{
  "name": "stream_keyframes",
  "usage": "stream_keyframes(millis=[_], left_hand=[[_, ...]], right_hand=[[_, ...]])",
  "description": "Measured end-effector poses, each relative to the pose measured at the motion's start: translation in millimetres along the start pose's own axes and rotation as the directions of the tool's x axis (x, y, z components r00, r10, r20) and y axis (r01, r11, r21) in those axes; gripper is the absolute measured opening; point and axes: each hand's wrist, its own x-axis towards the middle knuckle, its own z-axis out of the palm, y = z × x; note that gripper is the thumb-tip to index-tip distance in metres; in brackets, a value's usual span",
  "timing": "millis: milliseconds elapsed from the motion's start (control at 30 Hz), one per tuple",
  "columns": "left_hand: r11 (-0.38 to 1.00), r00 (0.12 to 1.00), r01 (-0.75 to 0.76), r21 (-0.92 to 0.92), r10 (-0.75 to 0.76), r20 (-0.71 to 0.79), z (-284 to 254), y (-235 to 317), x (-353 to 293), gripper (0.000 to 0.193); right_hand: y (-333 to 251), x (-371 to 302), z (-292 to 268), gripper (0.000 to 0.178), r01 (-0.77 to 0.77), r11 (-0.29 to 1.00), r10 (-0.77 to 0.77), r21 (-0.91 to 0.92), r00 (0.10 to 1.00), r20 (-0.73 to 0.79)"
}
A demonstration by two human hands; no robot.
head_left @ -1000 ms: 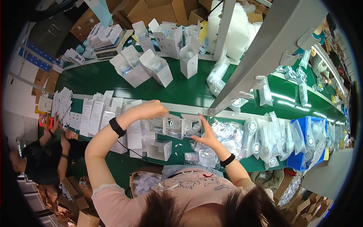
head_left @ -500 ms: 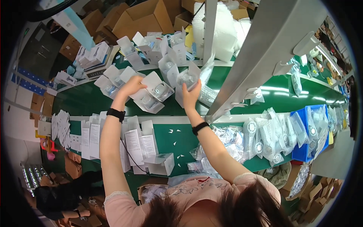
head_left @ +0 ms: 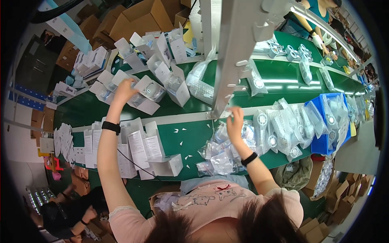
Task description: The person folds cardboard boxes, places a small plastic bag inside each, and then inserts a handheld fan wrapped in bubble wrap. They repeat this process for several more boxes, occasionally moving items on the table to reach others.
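Note:
My left hand (head_left: 125, 91) reaches over a cluster of open white boxes, its fingers closed on the edge of one white box (head_left: 146, 106). A device in clear wrapping sits in the open box (head_left: 153, 91) beside it. My right hand (head_left: 235, 126) is raised near the foot of the metal post, fingers bent and apart, with nothing visible in it. Below and beside it lies a heap of small clear plastic packets (head_left: 222, 156). Between my hands stands a tall open white box (head_left: 178, 90) with a bubble-wrapped item inside, next to a long bubble-wrap bag (head_left: 199, 85).
A slanted metal post (head_left: 231, 52) rises from the bench. Bubble-wrapped devices (head_left: 279, 127) lie to the right, beside a blue bin (head_left: 322, 139). White boxes with printed leaflets (head_left: 142, 148) stand at front left. Co-workers are at far right and lower left.
My right hand has left the tall white box and moved right and nearer, above the packets. My left hand has stayed at the boxes. The whole view has shifted.

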Motion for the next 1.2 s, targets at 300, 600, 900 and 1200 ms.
stream_keyframes(millis=[300, 600, 900, 1200], left_hand=[[0.976, 0.958, -0.203, 0.083, 0.181, 0.221, -118.2, 215.7, -131.0, 0.054], [0.760, 0.627, -0.392, -0.518, 0.633, 0.455, -59.4, 367.1, -165.2, 0.059], [0.917, 0.824, 0.202, -0.345, 0.031, 0.566, 123.7, 352.0, -107.5, 0.040], [0.819, 0.898, 0.307, -0.484, -0.419, -0.138, 182.9, 177.9, 10.3, 0.035]], right_hand=[[122.0, 105.6, 75.5, 0.065, 0.257, 0.958, -0.218, 0.126, 0.371, 0.903], [121.7, 94.6, -32.3, 0.070, 0.053, 0.989, 0.079, -0.141, 0.617, 0.783], [125.8, 111.8, -77.1, 0.066, 0.305, 0.927, -0.093, -0.219, 0.752, 0.653], [171.8, 181.6, 23.5, 0.076, -0.047, 0.842, 0.394, -0.538, 0.734, 0.553]])
